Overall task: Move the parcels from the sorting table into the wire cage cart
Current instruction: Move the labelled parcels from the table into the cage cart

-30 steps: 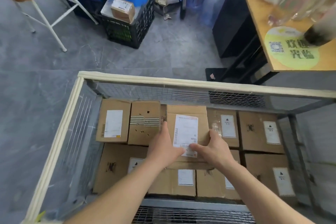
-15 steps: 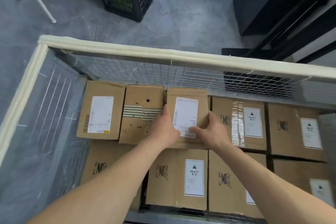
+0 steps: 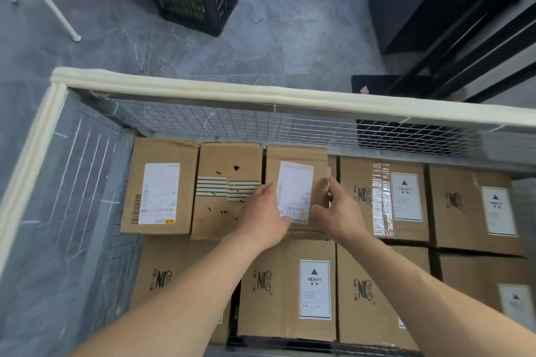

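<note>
Judging by how things lie, the step in hand is the set-down. The parcel [image 3: 298, 159] is already inside the wire cage cart [image 3: 203, 85], on the upper layer of boxes against the far mesh wall [image 3: 261, 124], and sits between the two grips. The left grip [image 3: 262, 211] lies along the parcel's left edge with its thumb across the lower corner of the white label [image 3: 294, 182]. The right grip [image 3: 338, 211] curls its fingers over the right edge, thumb toward the front. Both seem to be clasping the parcel, though blur hides how firmly. Just left of the left grip is a striped box [image 3: 229, 159], right beside the parcel. To the right of the right grip lies a taped box [image 3: 406, 229], set lower, and a HEAVY box [image 3: 278, 284] sits under the wrists. The next move likely calls for seating the parcel flat and square, then drawing the fingers out of the narrow side gaps without dragging it askew. After that comes a return to the tabletop, which is out of view. The parcels are matte brown corrugated card, rectangular and crisp-cornered, with slightly dented flaps. The label is smooth paper, and the tape on the neighbouring box is glossy. The cart is a thin steel wire grid, and its rim is wrapped in soft-looking cream padding.
</note>
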Action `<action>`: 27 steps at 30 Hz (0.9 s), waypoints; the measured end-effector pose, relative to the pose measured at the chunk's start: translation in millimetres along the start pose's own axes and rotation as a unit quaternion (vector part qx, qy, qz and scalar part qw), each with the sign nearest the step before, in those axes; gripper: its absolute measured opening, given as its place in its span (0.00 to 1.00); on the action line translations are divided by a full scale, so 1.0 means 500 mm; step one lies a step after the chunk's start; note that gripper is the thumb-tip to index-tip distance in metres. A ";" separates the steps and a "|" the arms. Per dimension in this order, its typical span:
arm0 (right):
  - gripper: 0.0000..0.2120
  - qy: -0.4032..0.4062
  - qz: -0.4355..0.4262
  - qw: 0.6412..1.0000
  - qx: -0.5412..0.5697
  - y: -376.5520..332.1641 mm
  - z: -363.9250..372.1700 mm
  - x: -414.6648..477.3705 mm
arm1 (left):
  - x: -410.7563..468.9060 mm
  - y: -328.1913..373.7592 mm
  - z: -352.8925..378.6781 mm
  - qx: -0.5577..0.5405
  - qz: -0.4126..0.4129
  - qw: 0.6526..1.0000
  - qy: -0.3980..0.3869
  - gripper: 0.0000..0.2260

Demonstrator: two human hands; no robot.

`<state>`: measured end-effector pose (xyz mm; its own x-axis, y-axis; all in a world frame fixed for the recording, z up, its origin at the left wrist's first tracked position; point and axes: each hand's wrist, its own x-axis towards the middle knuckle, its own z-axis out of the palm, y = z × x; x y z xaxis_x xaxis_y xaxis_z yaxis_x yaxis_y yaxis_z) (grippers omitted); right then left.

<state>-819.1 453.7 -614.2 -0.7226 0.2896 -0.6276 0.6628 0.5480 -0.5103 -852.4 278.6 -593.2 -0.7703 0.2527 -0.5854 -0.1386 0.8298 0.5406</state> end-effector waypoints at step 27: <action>0.30 0.315 -0.001 0.938 -0.146 -0.201 -0.500 -0.765 | -0.539 0.496 -0.345 0.255 0.388 0.879 0.110 0.32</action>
<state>-658.5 483.9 -175.8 -0.7580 0.6432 -0.1083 0.6451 0.7146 -0.2706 -786.8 330.3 -197.2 -0.6193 0.7851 0.0012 0.7355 0.5796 0.3509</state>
